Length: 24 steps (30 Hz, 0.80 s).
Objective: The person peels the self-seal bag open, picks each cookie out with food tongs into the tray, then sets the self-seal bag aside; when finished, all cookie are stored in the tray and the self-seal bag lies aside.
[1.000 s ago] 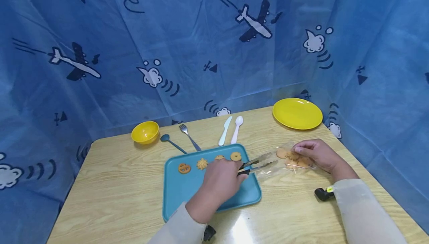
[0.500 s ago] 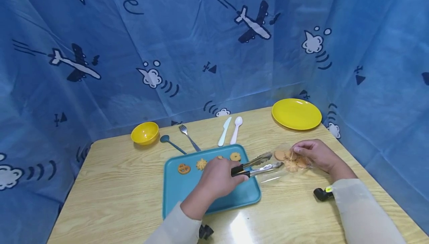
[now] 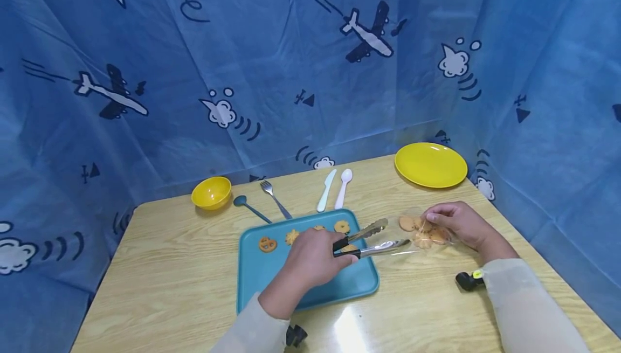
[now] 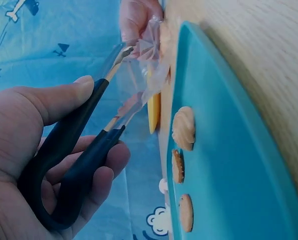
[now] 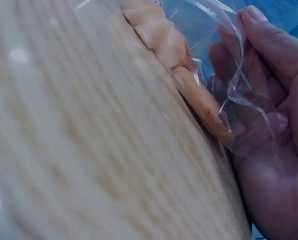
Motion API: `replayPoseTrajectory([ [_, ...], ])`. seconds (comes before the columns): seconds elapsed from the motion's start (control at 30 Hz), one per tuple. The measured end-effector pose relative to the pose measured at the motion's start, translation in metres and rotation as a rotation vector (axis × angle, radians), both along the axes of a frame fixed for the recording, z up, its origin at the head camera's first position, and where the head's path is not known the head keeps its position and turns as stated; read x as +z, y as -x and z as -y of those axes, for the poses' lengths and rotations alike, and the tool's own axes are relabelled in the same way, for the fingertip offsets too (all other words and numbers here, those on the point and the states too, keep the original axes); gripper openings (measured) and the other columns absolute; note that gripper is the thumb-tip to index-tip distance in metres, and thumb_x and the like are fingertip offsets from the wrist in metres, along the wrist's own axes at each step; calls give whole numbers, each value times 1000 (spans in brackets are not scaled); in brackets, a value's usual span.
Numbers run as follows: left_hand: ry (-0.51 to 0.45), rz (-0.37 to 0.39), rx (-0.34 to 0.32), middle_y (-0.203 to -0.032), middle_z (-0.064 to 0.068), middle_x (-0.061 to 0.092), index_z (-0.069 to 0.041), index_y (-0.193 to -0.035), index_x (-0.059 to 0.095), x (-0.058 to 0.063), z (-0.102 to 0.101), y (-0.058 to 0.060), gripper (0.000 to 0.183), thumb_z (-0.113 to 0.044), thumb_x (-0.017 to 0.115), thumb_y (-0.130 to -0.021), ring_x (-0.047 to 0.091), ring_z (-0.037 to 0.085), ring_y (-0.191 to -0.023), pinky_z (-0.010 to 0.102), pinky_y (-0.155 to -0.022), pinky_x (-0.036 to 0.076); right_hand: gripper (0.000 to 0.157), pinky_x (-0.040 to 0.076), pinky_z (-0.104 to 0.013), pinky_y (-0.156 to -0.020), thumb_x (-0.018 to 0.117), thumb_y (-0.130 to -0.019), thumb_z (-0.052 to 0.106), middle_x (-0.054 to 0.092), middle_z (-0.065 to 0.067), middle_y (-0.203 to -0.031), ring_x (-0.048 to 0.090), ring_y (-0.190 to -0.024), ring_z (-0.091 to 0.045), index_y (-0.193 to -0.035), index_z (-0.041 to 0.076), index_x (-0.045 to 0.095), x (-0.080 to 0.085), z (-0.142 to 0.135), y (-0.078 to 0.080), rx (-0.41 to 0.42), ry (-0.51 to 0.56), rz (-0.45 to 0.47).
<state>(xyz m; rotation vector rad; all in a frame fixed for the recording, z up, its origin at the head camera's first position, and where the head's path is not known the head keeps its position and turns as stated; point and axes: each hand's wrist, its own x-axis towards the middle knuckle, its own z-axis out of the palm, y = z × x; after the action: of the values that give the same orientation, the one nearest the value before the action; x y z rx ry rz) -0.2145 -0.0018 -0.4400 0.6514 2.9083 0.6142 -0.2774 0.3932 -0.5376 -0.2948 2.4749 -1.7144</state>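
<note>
My left hand (image 3: 312,258) holds a pair of tongs (image 4: 69,145) by the black handles, above the tray. The metal arms stand apart with nothing between their tips. Clear film overlaps the tips in the left wrist view; whether they are inside the bag I cannot tell. At the right, my right hand (image 3: 458,225) pinches a clear plastic bag (image 5: 238,95) between thumb and fingers. Several cookies (image 3: 424,240) lie inside this bag on the table. A blue-green tray (image 3: 271,283) carries several more, among them a pretzel-shaped cookie (image 3: 267,244) and a ring-shaped cookie (image 3: 342,227).
Behind the tray lie a dark spoon (image 3: 252,210), a fork (image 3: 276,199), a pale green knife (image 3: 326,191) and a pale pink spoon (image 3: 343,188). A yellow bowl (image 3: 212,193) stands back left, a yellow plate (image 3: 430,165) back right. Blue curtain surrounds the table.
The tongs' arms have spread wider apart, and my left hand has shifted slightly left. A cookie on the tray now shows between the arms. My right hand stays at the bag.
</note>
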Motion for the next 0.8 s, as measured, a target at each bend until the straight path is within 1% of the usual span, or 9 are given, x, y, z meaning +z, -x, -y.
replayPoseTrajectory([
  [0.07,-18,41,8,-68,-2,68,-24,-133,70,1,1,2,60,-62,73,-87,54,13,-59,31,-51,39,32,54,-18,-84,66,-101,18,77,9,-100,68,-94,-2,-116,-10,70,-2,0,0,0,7,-1],
  [0.17,-47,82,18,-100,-5,75,-25,-132,71,3,4,6,59,-62,74,-86,62,11,-79,30,-59,46,31,54,-19,-83,66,-101,17,77,9,-99,68,-93,-2,-115,-11,70,-4,0,0,0,22,-3],
  [0.2,-59,95,22,-102,-6,75,-25,-131,71,4,5,7,59,-63,74,-86,62,11,-79,30,-60,47,31,54,-19,-83,66,-101,17,77,8,-100,68,-93,-3,-115,-11,70,-4,0,0,0,26,-2],
  [0.3,-74,102,24,-117,-5,74,-25,-130,72,6,7,8,58,-62,74,-86,67,15,-99,34,-73,54,30,55,-18,-83,66,-101,15,77,8,-99,68,-93,-3,-114,-12,70,-4,1,0,2,39,-6],
  [0.4,-68,105,23,-120,-5,74,-24,-130,72,7,8,8,58,-62,74,-86,68,18,-107,36,-78,55,31,55,-18,-83,67,-100,15,77,7,-99,68,-92,-3,-114,-12,70,-4,1,0,-1,41,-5],
  [0.5,-31,77,20,-114,-5,75,-23,-130,72,6,5,7,58,-62,74,-86,68,17,-98,32,-70,53,31,54,-18,-83,67,-101,16,77,7,-98,68,-91,-3,-114,-11,70,-3,1,0,-7,30,2],
  [0.57,10,47,12,-103,-4,76,-23,-132,71,5,2,6,60,-62,72,-87,68,16,-94,31,-66,50,31,54,-18,-83,67,-101,17,77,8,-98,68,-91,-4,-114,-11,70,-3,1,-1,-12,33,12],
  [0.67,64,-4,4,-95,-4,76,-23,-135,69,3,-3,5,62,-64,71,-88,67,17,-91,30,-65,48,32,54,-18,-84,66,-101,18,77,9,-98,68,-92,-3,-116,-11,70,-2,0,-1,-14,33,26],
  [0.8,94,-38,-20,-69,-6,67,-22,-137,67,3,-9,4,63,-63,69,-89,60,15,-67,31,-54,43,33,53,-17,-85,66,-101,19,76,12,-99,67,-93,-2,-116,-10,70,-1,0,-1,-21,31,37],
])
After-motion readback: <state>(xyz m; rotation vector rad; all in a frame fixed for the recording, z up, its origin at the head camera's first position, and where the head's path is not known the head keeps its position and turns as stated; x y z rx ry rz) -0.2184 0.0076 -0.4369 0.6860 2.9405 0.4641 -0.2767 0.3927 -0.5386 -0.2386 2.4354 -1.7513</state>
